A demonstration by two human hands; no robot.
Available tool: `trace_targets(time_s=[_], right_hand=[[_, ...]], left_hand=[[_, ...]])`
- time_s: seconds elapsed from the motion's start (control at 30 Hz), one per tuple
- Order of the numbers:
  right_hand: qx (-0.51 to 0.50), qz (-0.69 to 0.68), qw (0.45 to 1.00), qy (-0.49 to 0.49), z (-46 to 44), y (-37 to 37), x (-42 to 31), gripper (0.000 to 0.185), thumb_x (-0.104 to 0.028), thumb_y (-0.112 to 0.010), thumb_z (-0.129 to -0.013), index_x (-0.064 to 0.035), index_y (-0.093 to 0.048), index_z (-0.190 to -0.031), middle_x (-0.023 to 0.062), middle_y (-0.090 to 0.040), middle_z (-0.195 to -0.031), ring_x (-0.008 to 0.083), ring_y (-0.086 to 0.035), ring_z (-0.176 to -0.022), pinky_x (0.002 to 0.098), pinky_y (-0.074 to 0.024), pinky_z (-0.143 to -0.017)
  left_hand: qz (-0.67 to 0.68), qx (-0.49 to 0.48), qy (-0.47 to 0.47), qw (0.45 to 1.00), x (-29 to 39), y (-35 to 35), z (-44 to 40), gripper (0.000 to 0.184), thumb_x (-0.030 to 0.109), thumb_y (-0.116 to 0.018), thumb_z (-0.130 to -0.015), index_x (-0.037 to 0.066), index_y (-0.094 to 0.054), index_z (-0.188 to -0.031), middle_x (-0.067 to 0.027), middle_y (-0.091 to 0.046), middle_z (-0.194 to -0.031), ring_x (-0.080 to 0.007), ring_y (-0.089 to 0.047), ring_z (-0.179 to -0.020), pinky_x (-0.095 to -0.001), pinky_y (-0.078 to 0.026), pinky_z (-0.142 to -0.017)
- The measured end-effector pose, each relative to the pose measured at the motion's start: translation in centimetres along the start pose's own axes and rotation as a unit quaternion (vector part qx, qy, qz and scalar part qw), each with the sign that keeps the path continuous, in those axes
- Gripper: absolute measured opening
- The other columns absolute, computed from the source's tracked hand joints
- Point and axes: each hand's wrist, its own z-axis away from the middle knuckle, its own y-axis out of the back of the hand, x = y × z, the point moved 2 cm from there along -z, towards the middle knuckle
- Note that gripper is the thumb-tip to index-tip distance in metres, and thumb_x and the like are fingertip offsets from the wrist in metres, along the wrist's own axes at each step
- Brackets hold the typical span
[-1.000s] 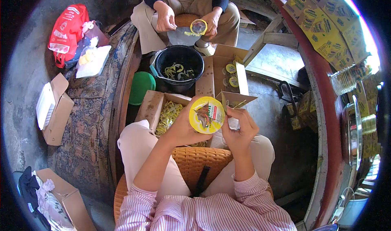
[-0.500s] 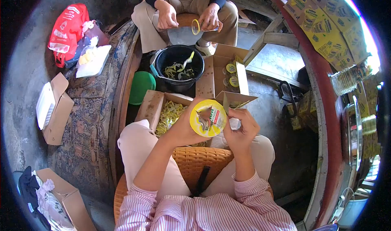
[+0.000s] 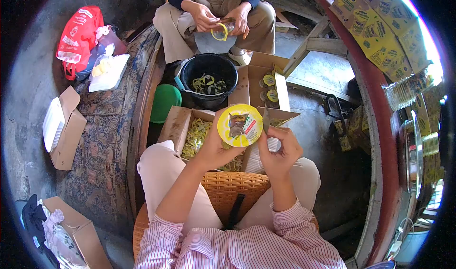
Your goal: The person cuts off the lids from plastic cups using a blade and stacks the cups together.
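My left hand (image 3: pixel 210 148) is wrapped round a plastic cup (image 3: pixel 240 125), its printed yellow film lid facing me. A ragged opening is cut in the middle of that lid, and the yellow ring round it is still on the rim. Pinched in my right hand (image 3: pixel 281 150) is a small knife (image 3: pixel 266 120), its flat grey blade upright beside the cup's right edge. The handle is hidden by my fingers. Below my hands stands a cardboard box (image 3: pixel 173 126) holding yellow lid scraps (image 3: pixel 198 135).
Opposite sits a person whose hands (image 3: pixel 240 19) hold a clear cup with a yellow rim (image 3: pixel 220 31). Between us stand a black bucket (image 3: pixel 209 62) with scraps, a green lid (image 3: pixel 166 103) and a box (image 3: pixel 256 60) with several yellow-lidded cups. A wooden frame (image 3: pixel 327 46) stands right.
The cup in my left hand has shifted slightly left and turned a little. Opposite, the person's two hands have come together on their cup. A strip above the bucket has dropped in.
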Motion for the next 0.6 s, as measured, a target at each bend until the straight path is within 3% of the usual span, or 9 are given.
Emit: trace_targets(time_s=[0.27, 0.47, 0.6], right_hand=[[0.010, 0.026, 1.000, 0.009, 0.5, -0.3, -0.2, 0.018, 0.008, -0.068, -0.063, 0.0010, -0.059, -0.077, 0.0137, -0.062, -0.071, 0.0210, -0.062, -0.061, 0.0263, -0.0490, -0.056], [0.015, 0.022, 1.000, 0.017, 0.4, -0.3, -0.6, 0.019, 0.008, -0.068, -0.063, 0.0008, -0.059, -0.077, 0.0136, -0.062, -0.070, 0.0208, -0.062, -0.060, 0.0264, -0.0487, -0.055], [0.016, 0.028, 0.999, 0.018, 0.3, -0.1, -0.7, 0.019, 0.008, -0.068, -0.063, 0.0009, -0.059, -0.078, 0.0138, -0.061, -0.070, 0.0212, -0.061, -0.060, 0.0270, -0.0488, -0.055]], left_hand=[[-0.034, 0.014, 0.009, 0.999, -0.7, -0.8, 0.4, 0.068, 0.007, -0.069, -0.071, 0.001, -0.027, -0.126, -0.0119, -0.039, -0.120, -0.0208, -0.045, -0.110, -0.0319, -0.037, -0.093], [-0.002, 0.017, 0.020, 1.000, -0.9, -0.7, 0.5, 0.065, 0.008, -0.068, -0.072, 0.001, -0.029, -0.124, -0.0120, -0.042, -0.117, -0.0199, -0.046, -0.109, -0.0310, -0.037, -0.092], [-0.063, -0.005, -0.008, 0.998, 0.2, -0.5, 0.2, 0.064, 0.008, -0.068, -0.072, 0.001, -0.029, -0.123, -0.0119, -0.044, -0.116, -0.0190, -0.047, -0.108, -0.0301, -0.038, -0.091]])
